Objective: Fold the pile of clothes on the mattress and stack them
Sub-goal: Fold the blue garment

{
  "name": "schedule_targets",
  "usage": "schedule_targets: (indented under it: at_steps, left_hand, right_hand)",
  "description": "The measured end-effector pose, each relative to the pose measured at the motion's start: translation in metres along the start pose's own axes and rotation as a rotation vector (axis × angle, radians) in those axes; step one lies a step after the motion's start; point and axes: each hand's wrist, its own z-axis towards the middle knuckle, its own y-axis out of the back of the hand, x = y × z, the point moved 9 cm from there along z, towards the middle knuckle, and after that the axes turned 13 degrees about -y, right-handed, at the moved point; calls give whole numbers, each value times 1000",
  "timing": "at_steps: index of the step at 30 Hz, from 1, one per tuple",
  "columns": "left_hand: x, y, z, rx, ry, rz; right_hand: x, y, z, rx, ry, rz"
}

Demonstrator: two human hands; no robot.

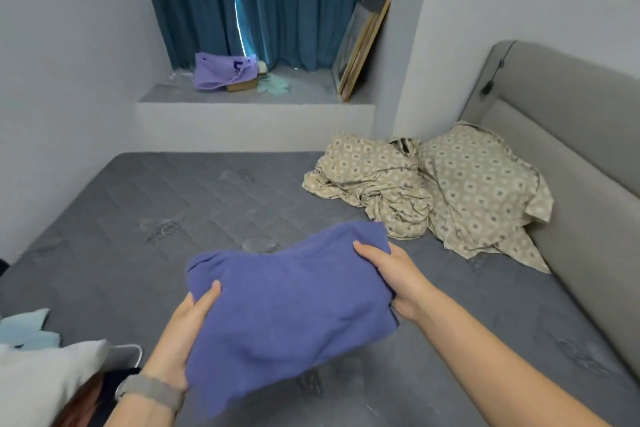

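Purple terry garment, already folded, is hanging above the mattress with both hands, left and right, gripping its side edges, apparently awaiting setting down flat to start the stack.

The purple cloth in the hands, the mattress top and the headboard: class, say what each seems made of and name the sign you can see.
Purple cloth: soft, matte, nubby fabric, probably terry or knit; it sags between the left hand and right hand.
Mattress: grey quilted textile, shown by stitched diagonal lines and a faint sheen.
Headboard: smooth grey upholstery with seamed panels; fabric or faux leather, unclear.
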Motion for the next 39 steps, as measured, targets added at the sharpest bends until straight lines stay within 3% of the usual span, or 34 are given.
schedule_targets:
  at_steps: [10,23,30,39]
  left_hand:
    - [-107,17,-105,149,-31,-54]
    - [-132,86,-232,7,-119,-4]
    - [-154,193,-292,-126,-177,-51]
    - [-146,420,-359,-394,-177,-38]
  right_hand:
    - [34,-18,-175,-19,149,93]
    - [-44,-47,-277,63,132,33]
    - [-74,-151,-301,198,147,-98]
    - [-172,-367,-323,397,76,-237]
